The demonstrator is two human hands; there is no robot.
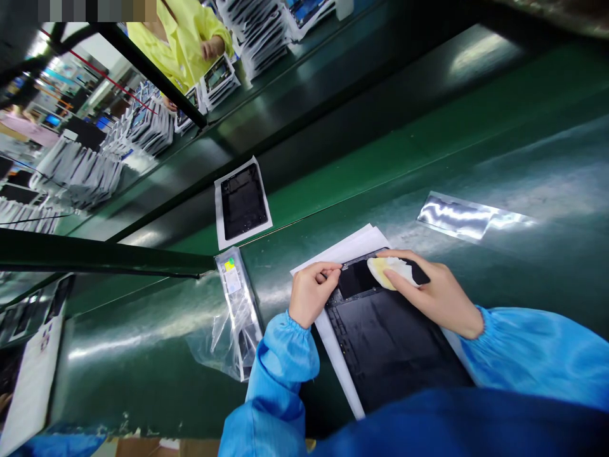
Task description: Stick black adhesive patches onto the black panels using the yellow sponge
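Note:
A black tablet shell (385, 336) lies on white foam sheets (333, 254) on the green bench in front of me. My left hand (311, 292) pinches the shell's far left corner, fingers closed on its edge. My right hand (428, 289) presses a pale yellow-white cloth pad (387, 270) flat against the shell's far end. Both arms wear blue sleeves.
A second black shell on a white sheet (243, 203) rests on the green conveyor belt beyond. A clear plastic bag with a long part (235, 304) lies to my left. A shiny film strip (457, 216) lies at right. A person in yellow (183, 38) works opposite among stacked trays (76, 174).

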